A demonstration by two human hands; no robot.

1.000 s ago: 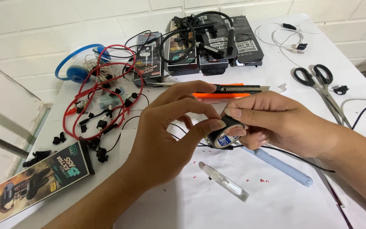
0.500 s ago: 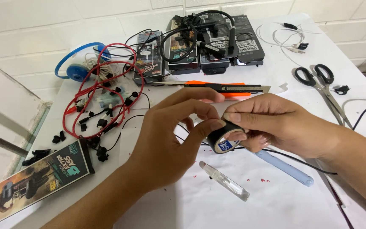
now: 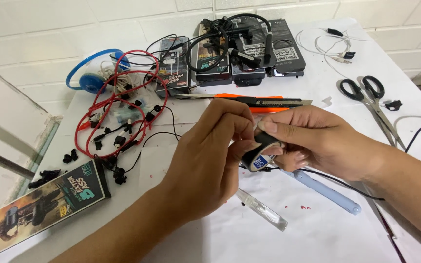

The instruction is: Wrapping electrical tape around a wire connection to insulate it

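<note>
1. Left hand (image 3: 210,160) and right hand (image 3: 317,139) meet above the tabletop (image 3: 220,238), both pinching a black tape roll (image 3: 261,152).
2. Tape roll: held between the fingertips, clear of the tabletop.
3. Below: blue pen (image 3: 327,192), clear tube (image 3: 264,210).
4. Behind: orange knife (image 3: 249,101); scissors (image 3: 373,104) at right.

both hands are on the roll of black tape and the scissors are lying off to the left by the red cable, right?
Not quite. In the head view the left hand and right hand do hold the roll of black tape, but the scissors lie on the right side of the table; the red cable is on the left.
</note>
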